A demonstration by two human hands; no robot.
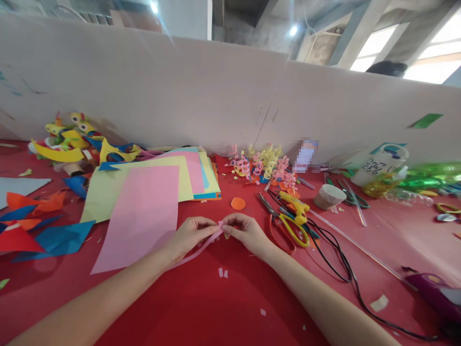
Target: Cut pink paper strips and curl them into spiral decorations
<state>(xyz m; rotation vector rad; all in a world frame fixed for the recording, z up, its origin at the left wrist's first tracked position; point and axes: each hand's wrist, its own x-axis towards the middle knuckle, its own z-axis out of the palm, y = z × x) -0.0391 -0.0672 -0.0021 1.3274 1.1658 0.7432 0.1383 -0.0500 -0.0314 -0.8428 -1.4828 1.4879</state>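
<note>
Above the red table, a narrow pink paper strip (201, 250) is pinched at one end between both hands. My left hand (192, 235) grips the strip with thumb and forefinger, and the rest of it trails down to the left under my wrist. Fingertips almost touching the left ones, my right hand (247, 230) is closed on the same end. An orange paper disc (238, 203) lies just beyond my hands. Left of them a pink paper sheet (144, 211) rests on a stack of coloured sheets (185, 180).
Red-handled scissors (275, 226), a yellow glue gun (296, 207) with black cable and a paper cup (329, 197) stand on the right. Curled paper pieces (268, 166) sit at the back. Blue and orange cut paper (61, 238) lies left. A white partition (201, 96) closes the far edge.
</note>
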